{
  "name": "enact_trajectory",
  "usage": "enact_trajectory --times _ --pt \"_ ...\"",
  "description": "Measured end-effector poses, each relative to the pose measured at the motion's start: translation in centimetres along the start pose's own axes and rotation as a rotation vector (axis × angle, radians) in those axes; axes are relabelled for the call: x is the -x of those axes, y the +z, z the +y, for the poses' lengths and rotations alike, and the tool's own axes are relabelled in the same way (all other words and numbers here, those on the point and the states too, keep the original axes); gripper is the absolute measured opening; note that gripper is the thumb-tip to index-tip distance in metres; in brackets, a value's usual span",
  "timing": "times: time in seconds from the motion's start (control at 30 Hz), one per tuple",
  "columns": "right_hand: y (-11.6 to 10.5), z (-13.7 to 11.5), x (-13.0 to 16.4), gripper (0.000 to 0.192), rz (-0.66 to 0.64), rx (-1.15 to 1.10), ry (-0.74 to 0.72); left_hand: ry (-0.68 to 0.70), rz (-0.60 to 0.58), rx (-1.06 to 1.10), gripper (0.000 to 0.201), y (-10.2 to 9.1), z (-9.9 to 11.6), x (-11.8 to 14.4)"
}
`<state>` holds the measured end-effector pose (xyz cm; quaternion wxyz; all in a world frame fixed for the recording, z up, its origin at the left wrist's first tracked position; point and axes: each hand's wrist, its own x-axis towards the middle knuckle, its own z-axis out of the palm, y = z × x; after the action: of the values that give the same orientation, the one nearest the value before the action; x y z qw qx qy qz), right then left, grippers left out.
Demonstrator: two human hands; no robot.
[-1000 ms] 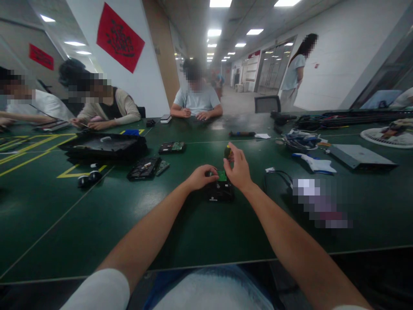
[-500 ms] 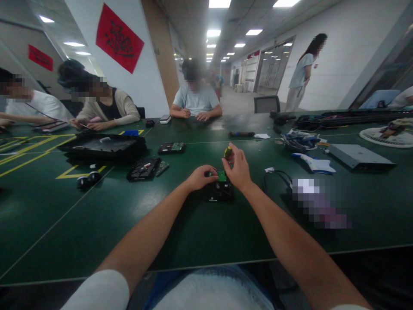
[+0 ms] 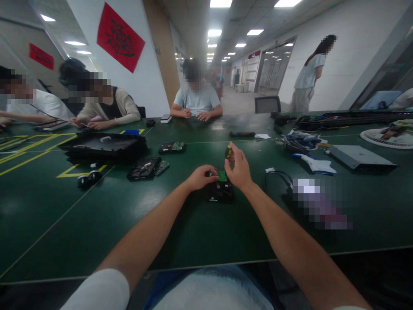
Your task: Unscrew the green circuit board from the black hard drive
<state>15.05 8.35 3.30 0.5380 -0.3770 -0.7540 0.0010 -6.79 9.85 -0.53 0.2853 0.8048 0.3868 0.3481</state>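
— How are the fingers set?

— The right hand (image 3: 239,172) is raised over the far end of the hard drive (image 3: 220,190), its fingers (image 3: 232,151) pinched round the yellow-and-black handle of a small screwdriver (image 3: 228,152), which is held nearly upright. The left hand (image 3: 200,176) is laid against the drive's far left corner, fingers curled down onto it; whether anything is gripped there cannot be told.

— And where is the drive placed?

— It lies flat on the desk (image 3: 97,224), about midway between the near and far edges, with its green circuit board (image 3: 222,175) turned up between the two hands.

— What could go wrong?

— The tip is hidden behind the hand, so its seating in a screw cannot be confirmed. If it is tilted or pressed too lightly, the screw head could be stripped — or the tip could skid across the board and a trace could be scratched. The drive is steadied at one corner only, so it might be twisted on the smooth desk under torque.

— Anything further out?

— A black cable (image 3: 277,175) is looped just right of the right wrist and could be snagged. Toward the left edge, other opened drives (image 3: 144,168) lie well apart — a loosened screw could roll off on the dark surface and be lost.
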Motion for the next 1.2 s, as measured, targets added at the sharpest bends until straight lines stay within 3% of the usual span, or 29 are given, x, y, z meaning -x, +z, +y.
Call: enact_trajectory --times 1.2 --pt "-0.08 -0.31 -0.10 0.061 0.028 -0.016 0.029 -0.016 -0.020 -0.037 0.021 -0.23 0.35 0.00"
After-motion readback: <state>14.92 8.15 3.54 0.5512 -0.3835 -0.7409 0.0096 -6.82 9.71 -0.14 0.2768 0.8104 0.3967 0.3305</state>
